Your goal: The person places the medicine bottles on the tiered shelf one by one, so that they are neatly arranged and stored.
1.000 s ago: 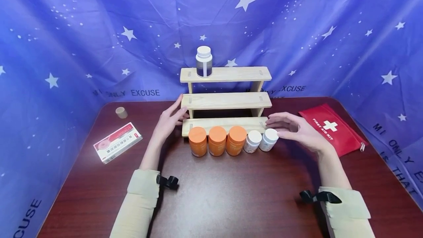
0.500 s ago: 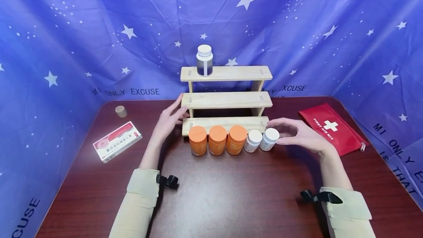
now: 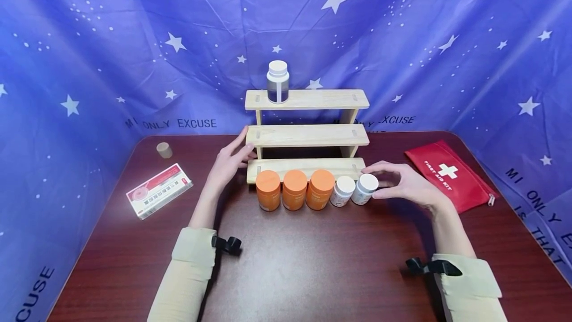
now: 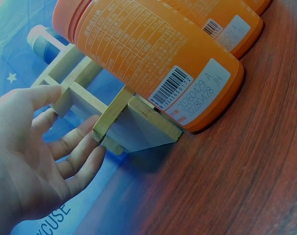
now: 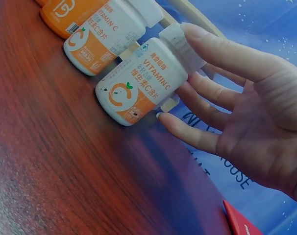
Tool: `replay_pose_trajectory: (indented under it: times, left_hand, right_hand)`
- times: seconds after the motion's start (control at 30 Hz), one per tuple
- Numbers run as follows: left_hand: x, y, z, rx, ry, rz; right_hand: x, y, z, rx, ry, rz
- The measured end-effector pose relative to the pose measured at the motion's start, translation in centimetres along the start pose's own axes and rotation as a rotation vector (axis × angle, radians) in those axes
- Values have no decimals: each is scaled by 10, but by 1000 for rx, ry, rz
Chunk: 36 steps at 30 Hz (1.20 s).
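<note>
Far left there's a little tan cylinder [image 3: 164, 150] and, just in front of it, a red and white box [image 3: 159, 191] lying on the table [image 3: 313, 267]. Next up, the left hand [image 3: 228, 163]: fingers loosely bent and spread, fingertips [image 4: 95, 133] against the left end of the wooden rack [image 3: 308, 135], not wrapped round anything. The rack has three steps, and one bottle [image 3: 278, 83] stands upright at the left of the top one. Right in front of the bottom step, on the table, it's three orange jars [image 3: 294, 191] then two white ones [image 3: 342, 192], all upright in a pretty neat row. The right hand [image 3: 404, 180] is at the end white jar [image 5: 141, 81], thumb [image 5: 202, 41] up at its cap, other fingers spread loosely behind; looks wide and relaxed, no real grip, though I can't tell if it's pressing. Past that, a red pouch [image 3: 449, 177]. My read: the hands are squaring things up, and that's nearly done. As for the rack, only one bottle's up; five jars, box and pouch are all off it.
</note>
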State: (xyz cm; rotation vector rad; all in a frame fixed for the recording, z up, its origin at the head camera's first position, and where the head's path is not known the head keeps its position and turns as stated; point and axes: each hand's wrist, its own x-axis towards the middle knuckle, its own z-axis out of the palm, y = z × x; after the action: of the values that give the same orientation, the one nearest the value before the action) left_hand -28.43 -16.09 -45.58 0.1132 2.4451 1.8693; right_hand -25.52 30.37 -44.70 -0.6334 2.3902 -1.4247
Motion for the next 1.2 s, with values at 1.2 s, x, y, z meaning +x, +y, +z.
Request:
replay_pose_trajectory:
  times: [1.2]
  left_hand:
    - [0,1,0,10,3,15]
  right_hand:
    - [-10,-10,-5,-59,-4,-30]
